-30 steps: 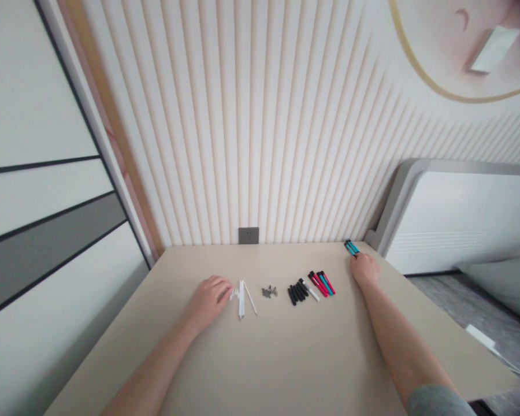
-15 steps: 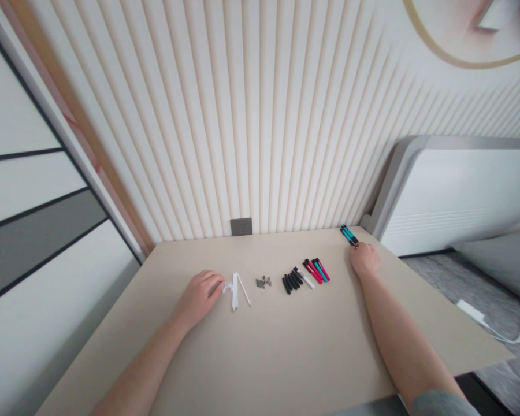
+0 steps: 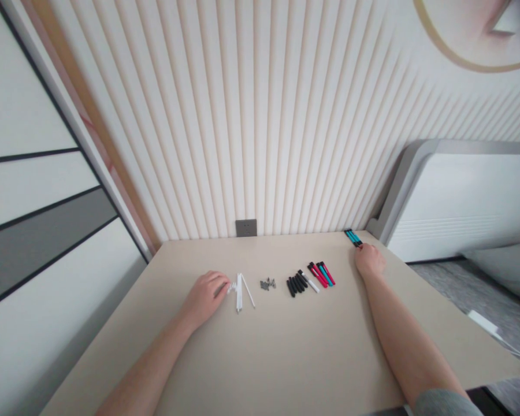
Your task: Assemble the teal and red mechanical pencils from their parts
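Soft, even, moderately bright light, pale shading between the ridges of the wall [image 3: 264, 115], faint shadow beside the right forearm [image 3: 407, 335], darkened top-right corner, cabinet [image 3: 47, 323] stretched by wide-angle distortion, small white pieces [image 3: 233, 286] blurred.

Grey sleeve [image 3: 446, 403] showing, hem curved, well behind fingers [image 3: 362, 252] of right hand [image 3: 371, 263]; right forearm [image 3: 394, 329] bare between. Left hand [image 3: 205, 296] bare, left forearm [image 3: 162, 349] bare behind its fingers too.

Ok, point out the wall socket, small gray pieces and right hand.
Wall socket [image 3: 246, 227], head view: middle of its dark plate.
Small gray pieces [image 3: 265, 285], head view: middle of the pile.
Right hand [image 3: 370, 260], head view: back of the hand.
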`<action>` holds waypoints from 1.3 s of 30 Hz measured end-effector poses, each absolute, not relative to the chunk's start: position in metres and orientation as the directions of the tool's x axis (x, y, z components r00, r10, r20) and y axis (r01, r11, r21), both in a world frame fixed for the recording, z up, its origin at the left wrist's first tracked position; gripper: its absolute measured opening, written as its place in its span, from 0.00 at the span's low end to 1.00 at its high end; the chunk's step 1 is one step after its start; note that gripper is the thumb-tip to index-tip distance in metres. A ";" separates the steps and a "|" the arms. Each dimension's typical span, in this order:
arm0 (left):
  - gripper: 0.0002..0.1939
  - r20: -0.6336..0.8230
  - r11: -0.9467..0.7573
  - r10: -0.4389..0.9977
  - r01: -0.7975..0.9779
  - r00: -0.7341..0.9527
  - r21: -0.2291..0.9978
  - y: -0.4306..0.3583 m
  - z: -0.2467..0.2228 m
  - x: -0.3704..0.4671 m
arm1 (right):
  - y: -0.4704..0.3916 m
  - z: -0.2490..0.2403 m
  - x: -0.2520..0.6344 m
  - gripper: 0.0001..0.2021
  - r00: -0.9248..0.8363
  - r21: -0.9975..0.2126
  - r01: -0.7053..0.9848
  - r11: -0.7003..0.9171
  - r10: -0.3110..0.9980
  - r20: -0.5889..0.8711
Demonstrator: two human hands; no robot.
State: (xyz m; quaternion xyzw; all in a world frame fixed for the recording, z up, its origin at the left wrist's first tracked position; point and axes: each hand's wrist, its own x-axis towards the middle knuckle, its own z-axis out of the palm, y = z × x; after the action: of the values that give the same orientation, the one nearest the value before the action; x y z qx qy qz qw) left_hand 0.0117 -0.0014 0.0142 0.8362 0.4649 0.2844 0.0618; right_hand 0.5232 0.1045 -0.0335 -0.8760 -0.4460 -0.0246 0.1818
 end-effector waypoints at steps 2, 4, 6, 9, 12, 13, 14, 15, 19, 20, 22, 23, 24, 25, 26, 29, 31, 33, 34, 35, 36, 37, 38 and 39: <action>0.11 0.412 -0.559 0.813 0.748 0.411 0.358 -0.001 0.013 0.012 | 0.106 -0.033 0.523 0.18 0.597 -0.291 0.794 -0.534 0.774 0.209; 0.12 0.399 -0.552 0.818 0.760 0.414 0.343 -0.001 0.013 0.012 | 0.106 -0.033 0.522 0.18 0.595 -0.282 0.797 -0.534 0.774 0.215; 0.13 0.390 -0.542 0.825 0.770 0.410 0.338 -0.001 0.012 0.011 | 0.107 -0.033 0.522 0.18 0.592 -0.276 0.800 -0.533 0.776 0.216; 0.12 0.378 -0.521 0.839 0.780 0.392 0.346 0.000 0.010 0.009 | 0.105 -0.033 0.520 0.19 0.590 -0.279 0.801 -0.530 0.777 0.220; 0.12 0.383 -0.506 0.845 0.789 0.373 0.348 0.000 0.008 0.006 | 0.101 -0.033 0.517 0.20 0.564 -0.292 0.818 -0.496 0.790 0.240; 0.12 0.389 -0.504 0.845 0.789 0.367 0.351 0.001 0.008 0.005 | 0.099 -0.033 0.515 0.20 0.546 -0.300 0.829 -0.473 0.800 0.250; 0.12 0.395 -0.504 0.844 0.788 0.362 0.353 0.001 0.007 0.004 | 0.097 -0.033 0.513 0.20 0.528 -0.311 0.839 -0.447 0.807 0.265; 0.12 0.398 -0.505 0.843 0.787 0.361 0.354 0.001 0.007 0.003 | 0.095 -0.034 0.510 0.20 0.510 -0.326 0.848 -0.418 0.811 0.286; 0.13 0.381 -0.522 0.835 0.788 0.396 0.326 -0.001 0.006 0.001 | 0.085 -0.038 0.499 0.18 0.445 -0.389 0.875 -0.288 0.793 0.415; 0.13 0.372 -0.527 0.834 0.789 0.408 0.316 -0.002 0.006 0.001 | 0.082 -0.040 0.496 0.17 0.429 -0.399 0.880 -0.257 0.789 0.440; 0.14 0.353 -0.538 0.830 0.788 0.432 0.301 -0.003 0.006 0.000 | 0.075 -0.042 0.491 0.17 0.403 -0.413 0.887 -0.208 0.785 0.471; 0.14 0.346 -0.545 0.827 0.784 0.443 0.297 -0.004 0.005 0.000 | 0.071 -0.042 0.489 0.16 0.394 -0.418 0.888 -0.191 0.785 0.479; 0.14 0.340 -0.554 0.822 0.778 0.457 0.295 -0.004 0.005 0.000 | 0.066 -0.042 0.487 0.16 0.386 -0.424 0.889 -0.176 0.786 0.483; 0.14 0.335 -0.566 0.816 0.770 0.471 0.295 -0.004 0.005 -0.001 | 0.061 -0.042 0.484 0.16 0.378 -0.430 0.888 -0.162 0.790 0.483; 0.14 0.332 -0.577 0.809 0.762 0.485 0.295 -0.004 0.004 -0.002 | 0.057 -0.042 0.482 0.16 0.371 -0.440 0.886 -0.147 0.794 0.482; 0.16 0.328 -0.591 0.800 0.753 0.502 0.289 -0.002 0.001 -0.005 | 0.046 -0.041 0.476 0.16 0.352 -0.480 0.872 -0.098 0.808 0.473; 0.16 0.314 -0.604 0.793 0.744 0.522 0.285 0.001 -0.001 -0.008 | 0.042 -0.041 0.472 0.16 0.338 -0.497 0.864 -0.074 0.818 0.466; 0.15 0.312 -0.614 0.786 0.735 0.534 0.288 0.005 -0.005 -0.010 | 0.042 -0.043 0.471 0.16 0.315 -0.496 0.867 -0.055 0.831 0.458; 0.15 0.312 -0.617 0.784 0.732 0.537 0.289 0.006 -0.006 -0.011 | 0.043 -0.043 0.471 0.16 0.301 -0.492 0.869 -0.046 0.838 0.454; 0.14 0.313 -0.615 0.785 0.733 0.535 0.291 0.008 -0.008 -0.011 | 0.044 -0.044 0.471 0.16 0.287 -0.486 0.873 -0.036 0.845 0.452; 0.14 0.313 -0.612 0.787 0.734 0.532 0.293 0.009 -0.009 -0.011 | 0.045 -0.045 0.471 0.16 0.274 -0.481 0.876 -0.027 0.850 0.451; 0.13 0.311 -0.609 0.789 0.736 0.529 0.294 0.009 -0.010 -0.011 | 0.046 -0.045 0.471 0.16 0.263 -0.476 0.879 -0.019 0.853 0.450; 0.13 0.313 -0.606 0.792 0.738 0.525 0.296 0.010 -0.011 -0.011 | 0.046 -0.045 0.471 0.16 0.252 -0.471 0.882 -0.011 0.856 0.451; 0.12 0.314 -0.608 0.790 0.737 0.526 0.296 0.010 -0.012 -0.011 | 0.047 -0.045 0.471 0.15 0.241 -0.466 0.885 -0.003 0.858 0.454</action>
State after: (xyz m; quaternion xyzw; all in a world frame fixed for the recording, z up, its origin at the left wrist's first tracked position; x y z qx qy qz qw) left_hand -0.0105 0.0099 -0.0117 0.8712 0.4381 0.2121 0.0631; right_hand 0.4705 0.0465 -0.0446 -0.7078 -0.6156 -0.0196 0.3460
